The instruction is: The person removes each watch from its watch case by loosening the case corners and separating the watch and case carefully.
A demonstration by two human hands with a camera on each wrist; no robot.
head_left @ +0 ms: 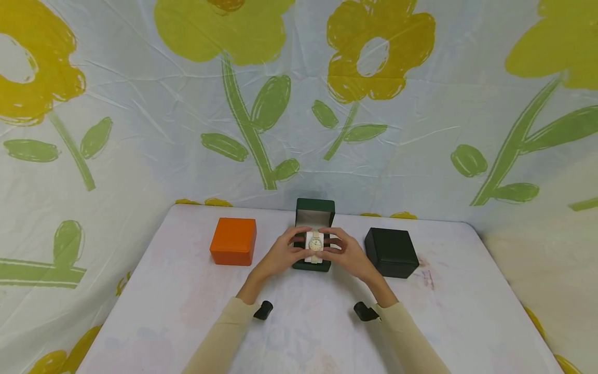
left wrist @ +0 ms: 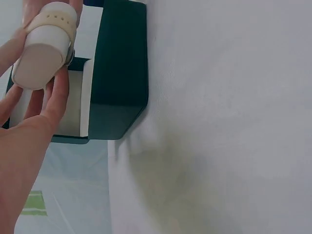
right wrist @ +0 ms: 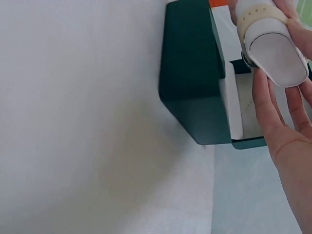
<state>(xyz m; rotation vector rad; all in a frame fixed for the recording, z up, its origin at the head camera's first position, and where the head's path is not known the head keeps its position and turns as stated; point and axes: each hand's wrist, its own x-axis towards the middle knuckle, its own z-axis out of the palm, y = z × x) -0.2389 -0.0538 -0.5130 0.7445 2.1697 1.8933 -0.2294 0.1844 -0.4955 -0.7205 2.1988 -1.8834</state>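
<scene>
A wristwatch (head_left: 315, 243) with a pale cream strap is wrapped round a white watch cushion (left wrist: 40, 66). Both hands hold the cushion by its ends, my left hand (head_left: 282, 253) at one and my right hand (head_left: 349, 253) at the other. Thumbs and fingertips pinch it with the dial facing up toward the head camera. Behind and below it is a dark green watch box (head_left: 315, 204), its lid raised. Both wrist views show the cushion over the box's opening, where part of the pale lining (right wrist: 248, 105) shows.
An orange box (head_left: 233, 241) sits to the left of the green one, its lid down. To the right stands a closed black box (head_left: 391, 253). A flower-printed cloth (head_left: 411, 156) hangs behind the white-covered table (head_left: 299, 332). Small black devices are at both wrists.
</scene>
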